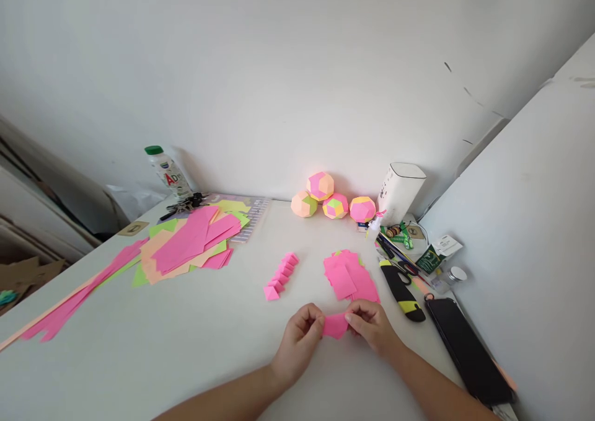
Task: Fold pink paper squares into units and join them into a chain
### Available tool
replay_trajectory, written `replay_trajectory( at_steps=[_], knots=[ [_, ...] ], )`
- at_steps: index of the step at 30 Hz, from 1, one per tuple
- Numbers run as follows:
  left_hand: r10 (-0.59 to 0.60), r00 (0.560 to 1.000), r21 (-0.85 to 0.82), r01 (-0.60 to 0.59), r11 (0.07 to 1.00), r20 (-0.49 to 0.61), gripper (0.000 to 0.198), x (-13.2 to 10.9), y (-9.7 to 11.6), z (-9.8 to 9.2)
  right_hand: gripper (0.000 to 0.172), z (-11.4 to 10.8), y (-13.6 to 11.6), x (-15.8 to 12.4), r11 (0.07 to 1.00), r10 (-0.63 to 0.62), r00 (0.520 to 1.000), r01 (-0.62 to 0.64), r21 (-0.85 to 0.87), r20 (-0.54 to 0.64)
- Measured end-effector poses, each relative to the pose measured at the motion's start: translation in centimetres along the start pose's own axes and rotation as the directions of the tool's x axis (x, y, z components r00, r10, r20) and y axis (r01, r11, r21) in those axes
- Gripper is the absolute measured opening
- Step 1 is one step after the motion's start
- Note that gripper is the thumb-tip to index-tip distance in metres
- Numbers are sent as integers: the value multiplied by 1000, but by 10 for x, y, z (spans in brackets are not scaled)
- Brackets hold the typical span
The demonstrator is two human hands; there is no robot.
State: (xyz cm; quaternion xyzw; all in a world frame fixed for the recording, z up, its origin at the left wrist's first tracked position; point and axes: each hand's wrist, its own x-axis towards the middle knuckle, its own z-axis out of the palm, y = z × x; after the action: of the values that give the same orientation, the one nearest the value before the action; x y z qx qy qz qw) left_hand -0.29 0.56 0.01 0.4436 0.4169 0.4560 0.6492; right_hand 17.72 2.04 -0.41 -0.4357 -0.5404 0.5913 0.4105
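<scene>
Spanning the gap between the two hands, a small piece of pink paper is held just above the near part of the desk. Its left end is pinched by the left hand, thumb pressed to the curled fingers; its right end is gripped in the same way between thumb and fingertips by the right hand.

Just beyond the hands, a stack of pink paper pieces is laid out, with bits of green seen at its far edge. To the left of the stack, a slanting row of folded pink pieces is set close together. Farther back, four multicoloured paper balls are grouped near the wall, one of them perched on top of others.

To the right, a black-and-yellow tool and a flat black object are placed. On the left, pink, peach and green sheets are heaped loosely, with long paper strips spread beside them.
</scene>
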Motion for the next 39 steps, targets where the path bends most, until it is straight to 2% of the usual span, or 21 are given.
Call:
replay_trajectory(
  at_steps=[5,13,18,25,31,35,39],
  knots=[
    [-39,999,-20,39,999,-24,31,-1,1,2,19,1,2,0,1000,-19,997,20,-6,80],
    [-24,993,8,23,1000,115,35,-2,-2,-3,21,2,2,1,999,-7,997,11,-44,82],
    [-41,988,16,39,999,148,29,-2,-2,-2,19,2,3,2,998,-25,997,28,-48,69],
    [55,988,-48,-48,998,142,31,-1,-8,-1,20,1,6,2,995,-23,998,30,-98,66],
    [21,975,16,-25,1000,220,38,-3,-8,-2,21,2,6,1,988,2,990,20,-155,143],
    [90,957,41,-106,994,274,29,-4,-8,-2,24,3,4,0,979,12,986,22,-205,163],
    [186,941,116,-227,967,284,14,-3,-8,-3,25,3,4,-1,978,22,982,19,-208,190]
  ],
)
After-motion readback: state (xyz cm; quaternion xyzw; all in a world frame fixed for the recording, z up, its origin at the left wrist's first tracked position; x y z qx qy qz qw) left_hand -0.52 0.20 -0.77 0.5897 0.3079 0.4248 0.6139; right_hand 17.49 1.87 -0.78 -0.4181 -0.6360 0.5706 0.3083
